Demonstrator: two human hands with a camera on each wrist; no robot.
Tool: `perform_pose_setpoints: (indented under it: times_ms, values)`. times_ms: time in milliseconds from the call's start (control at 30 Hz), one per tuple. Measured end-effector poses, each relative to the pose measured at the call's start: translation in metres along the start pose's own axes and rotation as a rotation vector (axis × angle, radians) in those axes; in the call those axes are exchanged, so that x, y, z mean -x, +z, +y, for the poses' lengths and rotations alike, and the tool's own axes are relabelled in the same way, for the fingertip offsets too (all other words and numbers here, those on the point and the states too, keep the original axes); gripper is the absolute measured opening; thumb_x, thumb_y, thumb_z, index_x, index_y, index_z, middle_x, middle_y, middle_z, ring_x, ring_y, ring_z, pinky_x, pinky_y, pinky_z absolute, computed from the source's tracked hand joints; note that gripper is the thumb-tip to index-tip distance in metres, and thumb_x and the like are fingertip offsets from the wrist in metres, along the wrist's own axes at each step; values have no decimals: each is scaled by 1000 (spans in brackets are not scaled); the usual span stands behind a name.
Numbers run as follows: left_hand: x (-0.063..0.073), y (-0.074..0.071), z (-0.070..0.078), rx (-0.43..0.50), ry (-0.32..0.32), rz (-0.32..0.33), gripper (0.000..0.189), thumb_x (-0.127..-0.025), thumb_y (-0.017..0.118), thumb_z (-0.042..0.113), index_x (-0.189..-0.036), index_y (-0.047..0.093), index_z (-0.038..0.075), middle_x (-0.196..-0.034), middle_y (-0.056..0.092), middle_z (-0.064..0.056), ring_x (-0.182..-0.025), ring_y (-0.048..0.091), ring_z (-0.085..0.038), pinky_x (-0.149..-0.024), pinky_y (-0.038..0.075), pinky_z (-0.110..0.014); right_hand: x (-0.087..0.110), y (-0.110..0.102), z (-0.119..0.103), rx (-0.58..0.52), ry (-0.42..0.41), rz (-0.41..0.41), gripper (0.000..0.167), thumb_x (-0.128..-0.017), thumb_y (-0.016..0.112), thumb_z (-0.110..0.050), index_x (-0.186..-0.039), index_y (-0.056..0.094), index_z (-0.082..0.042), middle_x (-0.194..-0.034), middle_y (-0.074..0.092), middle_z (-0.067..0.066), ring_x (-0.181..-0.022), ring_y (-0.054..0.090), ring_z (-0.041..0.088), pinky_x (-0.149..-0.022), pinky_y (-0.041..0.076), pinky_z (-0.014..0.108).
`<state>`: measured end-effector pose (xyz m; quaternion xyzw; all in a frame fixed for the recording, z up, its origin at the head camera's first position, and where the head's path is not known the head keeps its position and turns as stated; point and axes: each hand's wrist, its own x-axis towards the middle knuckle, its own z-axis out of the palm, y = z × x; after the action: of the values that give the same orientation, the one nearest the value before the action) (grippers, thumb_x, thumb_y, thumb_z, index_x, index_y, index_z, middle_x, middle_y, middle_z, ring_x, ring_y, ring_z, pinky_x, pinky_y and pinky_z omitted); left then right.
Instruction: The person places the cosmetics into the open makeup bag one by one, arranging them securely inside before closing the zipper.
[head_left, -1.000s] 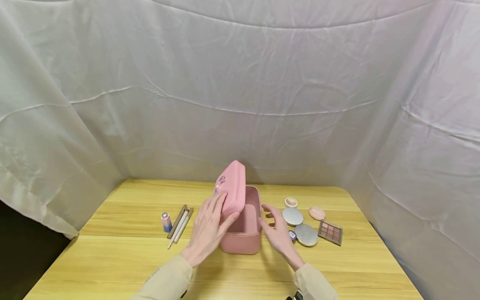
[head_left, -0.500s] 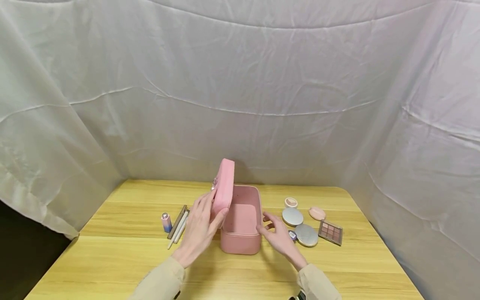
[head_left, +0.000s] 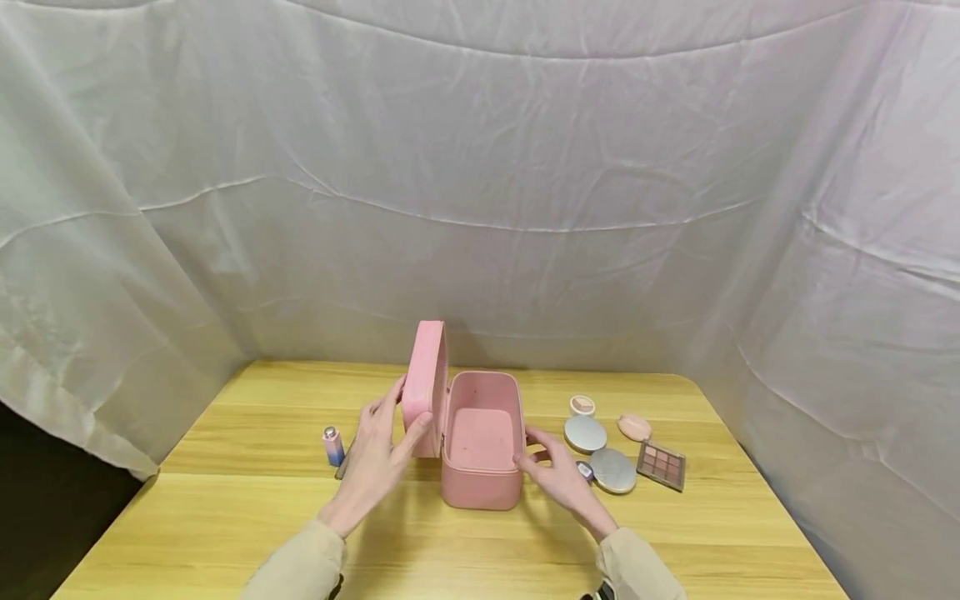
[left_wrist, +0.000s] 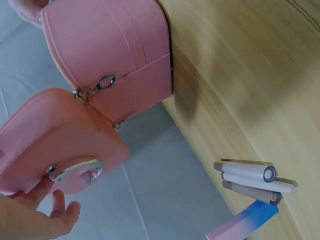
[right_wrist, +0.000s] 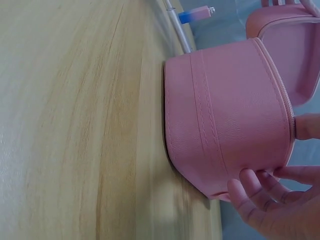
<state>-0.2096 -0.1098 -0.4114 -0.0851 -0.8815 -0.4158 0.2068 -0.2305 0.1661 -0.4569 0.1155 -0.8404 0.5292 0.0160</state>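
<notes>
A pink makeup case (head_left: 483,490) stands on the table with its lid (head_left: 426,367) raised upright on the left side. Its pink inside shows in the head view. My left hand (head_left: 373,460) holds the lid, thumb on the near edge and fingers behind it. In the left wrist view, fingers of that hand lie by the lid's handle (left_wrist: 80,167). At the case's right near corner my right hand (head_left: 561,479) grips the wall. The right wrist view has its thumb (right_wrist: 306,126) at the zipper rim and the other fingers against the outer side.
Left of the case lie several slim pens (left_wrist: 250,180) and a pink-blue tube (head_left: 333,446). To the right are two silver round compacts (head_left: 613,471), an eyeshadow palette (head_left: 661,465), a pink puff-like oval (head_left: 634,427) and a small round pan (head_left: 582,406). Grey cloth (head_left: 480,208) hangs behind.
My left hand has swung the lid leftward from leaning over the case to upright, uncovering the inside. My right hand has moved slightly and its thumb now sits at the case's near corner.
</notes>
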Motion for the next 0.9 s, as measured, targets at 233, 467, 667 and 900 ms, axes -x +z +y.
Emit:
perform_pose_setpoints:
  times_ms: [233, 467, 667, 900]
  values:
    - [-5, -10, -5, 109, -23, -14, 70, -96, 67, 37, -155, 37, 15, -128, 63, -18, -122, 53, -35, -100, 51, -55, 0, 0, 1, 14, -9, 3, 54, -93, 67, -11, -140, 50, 10, -126, 59, 31, -95, 65, 27, -71, 54, 19]
    - [-7, -21, -8, 145, -78, -47, 67, -97, 65, 42, -151, 39, 14, -117, 71, -15, -104, 67, -27, -86, 57, -39, 6, 0, -3, 4, -31, 16, 53, -92, 68, -9, -139, 52, 10, -123, 60, 29, -92, 64, 23, -74, 53, 20]
    - [-6, -27, -8, 197, -137, -59, 68, -95, 68, 42, -149, 41, 11, -130, 68, -17, -105, 69, -28, -83, 55, -28, 11, -1, -3, 3, -24, 11, 53, -92, 69, -11, -138, 52, 11, -125, 60, 30, -92, 64, 22, -75, 54, 19]
    - [-5, -29, -10, 236, -177, -26, 67, -91, 74, 38, -145, 48, 10, -130, 68, -17, -115, 68, -29, -96, 55, -30, 15, -4, -2, -18, -7, 11, 55, -92, 69, -11, -139, 51, 10, -126, 60, 28, -94, 63, 23, -73, 53, 19]
